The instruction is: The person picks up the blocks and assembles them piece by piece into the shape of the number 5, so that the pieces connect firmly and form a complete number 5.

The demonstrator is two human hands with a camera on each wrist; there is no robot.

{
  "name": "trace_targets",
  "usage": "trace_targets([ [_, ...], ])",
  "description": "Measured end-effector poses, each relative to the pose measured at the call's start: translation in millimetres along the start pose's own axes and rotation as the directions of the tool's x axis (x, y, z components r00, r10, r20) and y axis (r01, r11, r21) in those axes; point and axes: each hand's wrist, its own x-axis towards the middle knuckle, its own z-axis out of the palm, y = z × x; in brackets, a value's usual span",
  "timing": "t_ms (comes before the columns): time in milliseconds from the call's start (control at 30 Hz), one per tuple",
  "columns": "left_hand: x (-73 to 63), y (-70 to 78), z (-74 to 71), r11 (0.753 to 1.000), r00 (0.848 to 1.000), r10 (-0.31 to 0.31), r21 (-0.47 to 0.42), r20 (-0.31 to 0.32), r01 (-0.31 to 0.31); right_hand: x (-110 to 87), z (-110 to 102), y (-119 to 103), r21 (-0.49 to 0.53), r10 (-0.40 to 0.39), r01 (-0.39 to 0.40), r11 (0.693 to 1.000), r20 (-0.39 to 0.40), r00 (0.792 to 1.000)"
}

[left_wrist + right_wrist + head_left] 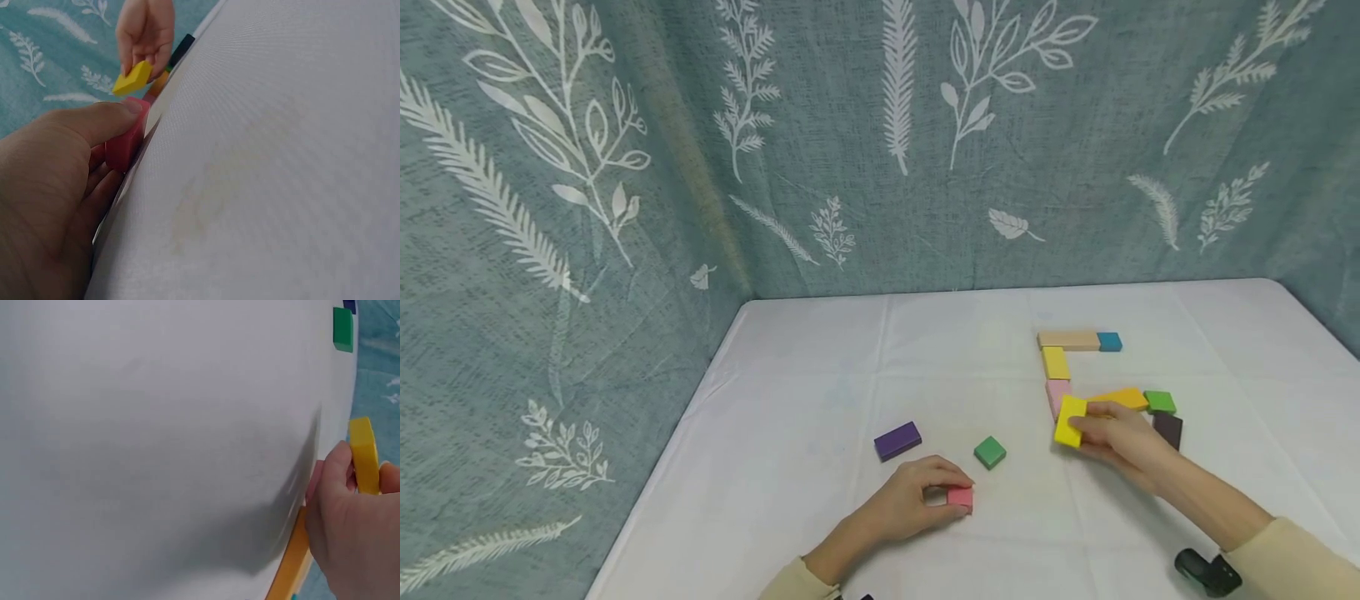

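My left hand (913, 500) pinches a pinkish-red block (959, 498) at the table's near middle, thumb on one side and fingers on the other. Between the thumb and fingers of my right hand (1126, 440) is a yellow block (1070, 422), held tilted above the cloth. Close behind it, a pink block (1057, 395) is partly hidden. It joins a second yellow block (1056, 363), a beige block (1069, 341) and a blue block (1109, 342). An orange block (1120, 399), a light green block (1160, 402) and a dark block (1167, 428) continue the line; the hand covers part of it.
A purple block (897, 441) and a green block (990, 452) lie apart, beyond the left hand. By the right sleeve sits a small black object (1206, 572). White cloth covers the table (805, 383); a patterned teal curtain (850, 150) hangs behind and beside it.
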Motion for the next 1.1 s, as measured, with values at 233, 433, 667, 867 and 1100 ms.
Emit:
trace_targets([
  [233,0.4,-2.0,1.5,1.000,1.000,0.015,-0.004,-0.008,-0.015,-8.8,-10,12,0.035,0.054,-0.054,0.998,-0.017,0.998],
  [433,-0.3,-2.1,1.9,1.000,1.000,-0.014,-0.014,-0.007,0.013,-18.8,-15,19,0.087,0.080,-0.078,0.993,-0.022,0.997],
  [667,-1.3,-1.4,1.7,0.999,0.999,-0.043,-0.031,-0.004,0.043,-30.2,-25,24,0.146,0.124,-0.110,0.983,-0.084,0.989],
  [867,-0.4,-1.7,1.7,0.998,0.999,-0.040,-0.047,-0.010,0.039,-37.5,-37,29,0.174,0.137,-0.115,0.978,-0.123,0.983],
  [1100,2.2,-0.8,2.9,0.998,0.999,-0.040,-0.047,-0.003,0.040,-47.0,-47,32,0.174,0.186,-0.155,0.973,-0.181,0.966],
])
